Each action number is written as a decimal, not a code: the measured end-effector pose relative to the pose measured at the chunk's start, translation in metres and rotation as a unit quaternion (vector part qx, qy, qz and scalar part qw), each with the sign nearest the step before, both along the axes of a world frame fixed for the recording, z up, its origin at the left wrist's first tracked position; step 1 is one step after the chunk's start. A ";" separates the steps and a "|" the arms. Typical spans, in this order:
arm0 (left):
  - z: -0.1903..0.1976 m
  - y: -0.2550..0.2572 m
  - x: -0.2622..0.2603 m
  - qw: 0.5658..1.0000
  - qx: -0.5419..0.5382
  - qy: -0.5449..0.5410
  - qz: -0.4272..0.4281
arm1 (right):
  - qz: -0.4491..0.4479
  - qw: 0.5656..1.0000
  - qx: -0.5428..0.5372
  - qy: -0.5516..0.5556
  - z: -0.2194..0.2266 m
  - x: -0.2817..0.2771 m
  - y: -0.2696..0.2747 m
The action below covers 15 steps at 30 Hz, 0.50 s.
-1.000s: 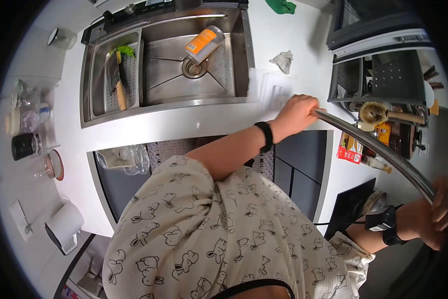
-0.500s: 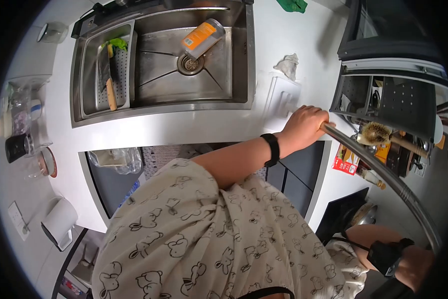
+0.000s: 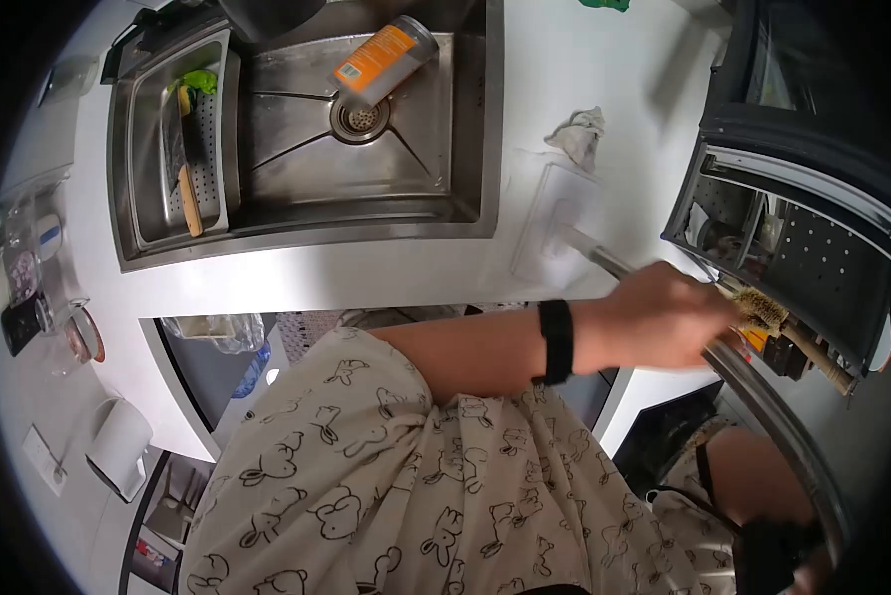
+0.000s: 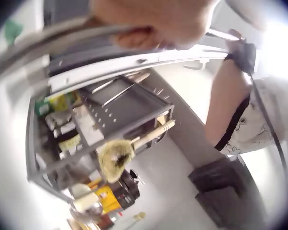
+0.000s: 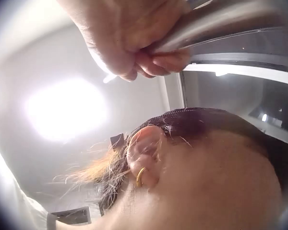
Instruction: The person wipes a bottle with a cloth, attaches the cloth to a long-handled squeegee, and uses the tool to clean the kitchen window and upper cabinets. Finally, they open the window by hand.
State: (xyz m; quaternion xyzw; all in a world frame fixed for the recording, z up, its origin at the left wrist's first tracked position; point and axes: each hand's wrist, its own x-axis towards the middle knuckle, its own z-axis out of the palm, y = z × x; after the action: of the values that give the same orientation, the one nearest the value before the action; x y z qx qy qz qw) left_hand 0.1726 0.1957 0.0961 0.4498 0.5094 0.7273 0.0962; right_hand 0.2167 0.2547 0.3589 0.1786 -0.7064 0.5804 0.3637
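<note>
A flat mop with a white rectangular head (image 3: 533,238) and a shiny metal pole (image 3: 778,421) crosses the right side of the head view. The mop head overlaps the white counter to the right of the sink. My left hand (image 3: 659,315), with a black band on the wrist, grips the pole partway along, blurred. Farther up the pole, my right hand (image 5: 129,36) curls its fingers round it in the right wrist view. In the head view, that hand is mostly lost in the dark lower right edge.
A steel sink (image 3: 366,233) holds an orange-labelled clear bottle (image 3: 381,64); its side tray holds a knife (image 3: 188,198). A crumpled cloth (image 3: 577,137) lies behind the mop head. At right stands a dark rack (image 3: 832,253) with a wooden-handled brush (image 4: 116,158) beside it.
My left hand has moved right and down in view, and a stretch of pole now shows between it and the mop head. My right hand has dropped lower. The view has shifted, moving the sink left.
</note>
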 end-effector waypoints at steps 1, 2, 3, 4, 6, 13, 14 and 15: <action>-0.001 -0.002 -0.002 1.000 -0.004 -0.004 -0.010 | 0.013 1.000 0.001 -0.002 -0.001 -0.003 0.000; -0.005 -0.005 -0.006 1.000 -0.010 0.000 -0.020 | 0.021 1.000 0.001 0.003 -0.001 -0.004 -0.002; -0.006 -0.005 -0.005 1.000 -0.011 0.005 -0.015 | 0.031 1.000 -0.001 0.004 0.000 -0.005 -0.003; -0.007 -0.005 -0.004 1.000 -0.013 0.008 -0.017 | 0.040 0.999 0.000 0.006 0.001 -0.006 -0.007; -0.005 -0.007 -0.004 1.000 -0.006 0.009 -0.030 | 0.065 0.998 0.005 0.011 0.006 -0.005 -0.017; 0.003 -0.035 -0.007 0.976 -0.161 0.067 -0.132 | 0.110 0.994 -0.009 0.006 0.017 0.021 -0.053; -0.003 -0.071 -0.009 0.975 -0.166 0.111 -0.096 | -0.071 0.994 0.071 0.048 0.025 0.039 -0.060; -0.017 -0.099 -0.010 0.981 -0.130 0.101 -0.105 | -0.001 0.999 0.040 0.003 0.027 0.041 -0.061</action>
State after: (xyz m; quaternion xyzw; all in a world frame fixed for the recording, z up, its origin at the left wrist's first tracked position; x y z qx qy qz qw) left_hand 0.1627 0.0969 0.0795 0.5554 0.5566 0.5916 0.1778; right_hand 0.2574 0.1935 0.3860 0.1942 -0.7283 0.5505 0.3589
